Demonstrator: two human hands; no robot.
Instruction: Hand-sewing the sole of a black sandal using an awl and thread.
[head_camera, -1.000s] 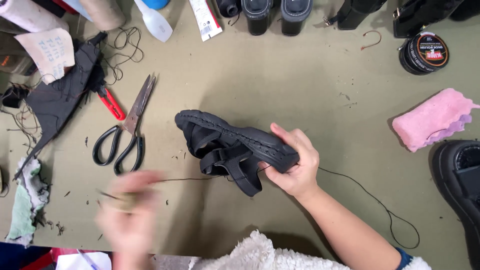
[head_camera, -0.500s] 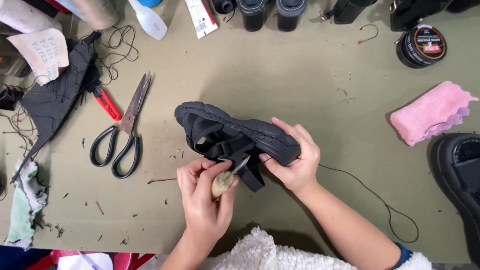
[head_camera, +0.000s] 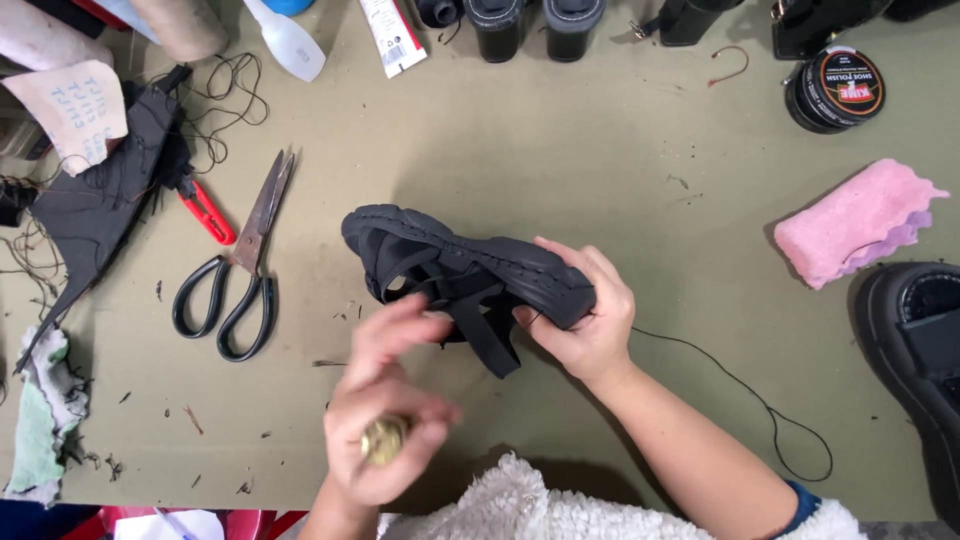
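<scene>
Sandal: we see a black strappy sandal (head_camera: 465, 275) held just above the middle of the bench (head_camera: 560, 150), lying on its side with the sole edge turned up and the straps hanging toward us.
Right hand: our right hand (head_camera: 585, 320) is wrapped around the heel end of the sandal, fingers over the sole edge and thumb beneath.
Left hand: our left hand (head_camera: 385, 410) is blurred, just below the straps; the fingers are curled around a small rounded brass-coloured knob (head_camera: 384, 438), apparently a tool handle, though we cannot tell what tool it is.
Thread: a thin black thread (head_camera: 740, 385) runs from under the right hand across the bench and ends in a loop near the right forearm.
Scissors: black-handled scissors (head_camera: 240, 270) lie shut on the bench, well to the left of the sandal.
Red-handled tool: a red handle (head_camera: 207, 212) lies just beside the scissor blades, partly under a piece of dark fabric (head_camera: 100, 200).
Cloth: a pink cloth (head_camera: 855, 220) lies to the right, with a round black polish tin (head_camera: 835, 90) beyond it.
Shoe: a black chunky shoe (head_camera: 920, 350) sits at the right edge, well apart from the sandal.
Rag: a pale green and white rag (head_camera: 40, 420) lies at the left edge.
</scene>
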